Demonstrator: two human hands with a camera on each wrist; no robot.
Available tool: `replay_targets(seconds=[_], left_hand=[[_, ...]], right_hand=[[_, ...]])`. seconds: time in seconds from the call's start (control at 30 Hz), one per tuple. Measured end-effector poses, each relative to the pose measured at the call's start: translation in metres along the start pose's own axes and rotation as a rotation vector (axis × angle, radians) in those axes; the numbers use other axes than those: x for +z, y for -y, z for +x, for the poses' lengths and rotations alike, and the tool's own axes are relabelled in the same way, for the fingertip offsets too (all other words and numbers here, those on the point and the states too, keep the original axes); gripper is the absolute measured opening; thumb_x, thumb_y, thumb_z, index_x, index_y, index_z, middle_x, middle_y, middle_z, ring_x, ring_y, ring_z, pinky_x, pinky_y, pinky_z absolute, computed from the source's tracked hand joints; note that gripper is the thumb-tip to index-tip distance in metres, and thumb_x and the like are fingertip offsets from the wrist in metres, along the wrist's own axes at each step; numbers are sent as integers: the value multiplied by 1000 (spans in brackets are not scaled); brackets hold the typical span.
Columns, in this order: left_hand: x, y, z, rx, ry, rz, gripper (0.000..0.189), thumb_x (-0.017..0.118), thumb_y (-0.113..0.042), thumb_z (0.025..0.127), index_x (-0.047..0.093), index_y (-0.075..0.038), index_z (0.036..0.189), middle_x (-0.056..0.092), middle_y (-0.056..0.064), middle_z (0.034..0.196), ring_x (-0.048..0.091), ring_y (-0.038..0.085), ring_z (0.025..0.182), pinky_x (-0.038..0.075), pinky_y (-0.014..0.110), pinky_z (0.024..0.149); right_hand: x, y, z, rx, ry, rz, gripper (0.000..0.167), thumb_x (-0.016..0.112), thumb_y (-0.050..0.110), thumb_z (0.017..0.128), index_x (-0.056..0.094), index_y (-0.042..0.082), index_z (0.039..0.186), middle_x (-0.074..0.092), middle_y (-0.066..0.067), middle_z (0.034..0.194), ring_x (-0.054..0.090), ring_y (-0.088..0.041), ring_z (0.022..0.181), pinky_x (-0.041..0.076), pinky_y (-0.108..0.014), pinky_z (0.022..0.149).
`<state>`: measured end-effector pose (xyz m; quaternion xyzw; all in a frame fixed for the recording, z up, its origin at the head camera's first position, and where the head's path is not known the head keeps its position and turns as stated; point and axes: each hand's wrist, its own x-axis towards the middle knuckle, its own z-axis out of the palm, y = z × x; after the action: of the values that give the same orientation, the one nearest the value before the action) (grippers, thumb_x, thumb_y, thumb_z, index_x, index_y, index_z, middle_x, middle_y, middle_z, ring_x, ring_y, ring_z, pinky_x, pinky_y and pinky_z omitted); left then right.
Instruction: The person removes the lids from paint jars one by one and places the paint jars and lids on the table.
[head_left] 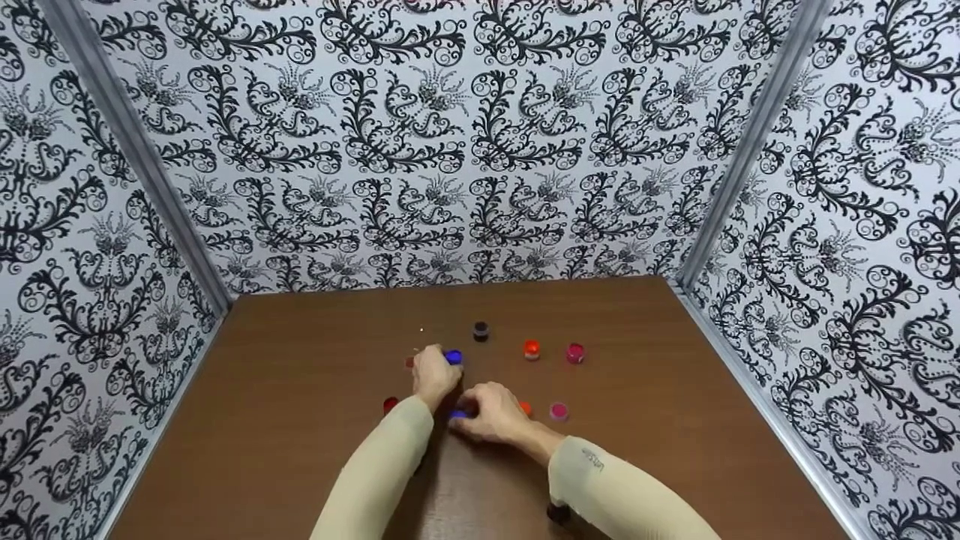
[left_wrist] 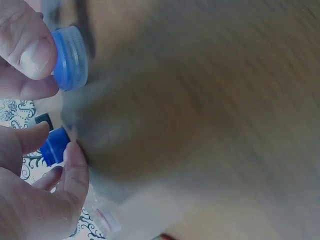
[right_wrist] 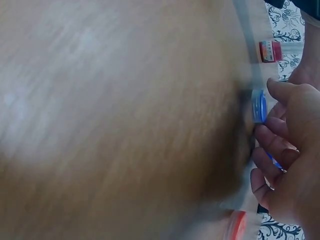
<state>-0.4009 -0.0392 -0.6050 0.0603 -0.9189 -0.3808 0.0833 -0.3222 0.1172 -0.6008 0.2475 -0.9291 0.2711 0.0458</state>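
In the head view my left hand [head_left: 435, 375] reaches farther over the table and grips a small blue jar [head_left: 453, 357]. Its thumb and a finger lie on both sides of that jar [left_wrist: 55, 146] in the left wrist view. My right hand [head_left: 491, 412] is nearer and to the right. It pinches another small blue jar [head_left: 458, 414] between thumb and fingers. In the right wrist view this jar [right_wrist: 259, 106] shows a clear, rim-like part facing the near side. The fingers partly cover both jars.
A black jar [head_left: 481, 331], an orange jar [head_left: 531, 349] and a pink jar [head_left: 575, 353] stand beyond the hands. Another pink jar [head_left: 559, 411] and a partly hidden orange one [head_left: 525, 409] are right of my right hand. A red jar [head_left: 390, 405] is by the left sleeve. Patterned walls enclose the table.
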Motion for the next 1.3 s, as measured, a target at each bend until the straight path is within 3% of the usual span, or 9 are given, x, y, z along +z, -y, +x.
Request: replay_targets(seconds=[0.23, 0.5, 0.8, 1.0, 1.3], left_hand=[[-17, -3, -4, 7, 16, 19, 37, 92, -22, 89, 79, 1, 115, 83, 22, 113, 77, 46, 114, 63, 56, 103], [-30, -8, -11, 58, 52, 12, 43, 90, -23, 93, 76, 3, 125, 82, 23, 120, 78, 45, 116, 65, 57, 102], [-36, -11, -22, 118, 77, 42, 42, 89, -23, 95, 78, 0, 127, 83, 19, 118, 78, 42, 116, 64, 56, 103], [-38, -13, -28, 178, 65, 34, 40, 89, -21, 94, 78, 1, 126, 84, 19, 120, 80, 42, 115, 64, 56, 104], [-40, -21, -35, 225, 108, 1, 38, 88, -24, 97, 79, 0, 125, 85, 18, 115, 82, 35, 105, 67, 53, 95]], right_hand=[[-15, -3, 4, 0, -20, 23, 21, 86, 32, 93, 87, 13, 103, 85, -4, 103, 78, -24, 98, 64, -41, 89], [-36, -18, 16, 22, -84, 28, 21, 86, 26, 95, 86, 9, 107, 85, -7, 103, 79, -26, 95, 65, -43, 87], [-57, -33, 29, 119, -166, 86, 25, 87, 21, 93, 84, 4, 111, 87, -11, 103, 82, -29, 95, 68, -46, 88], [-61, -42, 39, 161, -207, 116, 29, 88, 21, 92, 83, 3, 114, 87, -14, 105, 83, -35, 99, 68, -49, 89], [-60, -54, 58, 225, -254, 134, 37, 91, 21, 91, 80, -1, 118, 86, -20, 107, 83, -35, 97, 67, -51, 90]])
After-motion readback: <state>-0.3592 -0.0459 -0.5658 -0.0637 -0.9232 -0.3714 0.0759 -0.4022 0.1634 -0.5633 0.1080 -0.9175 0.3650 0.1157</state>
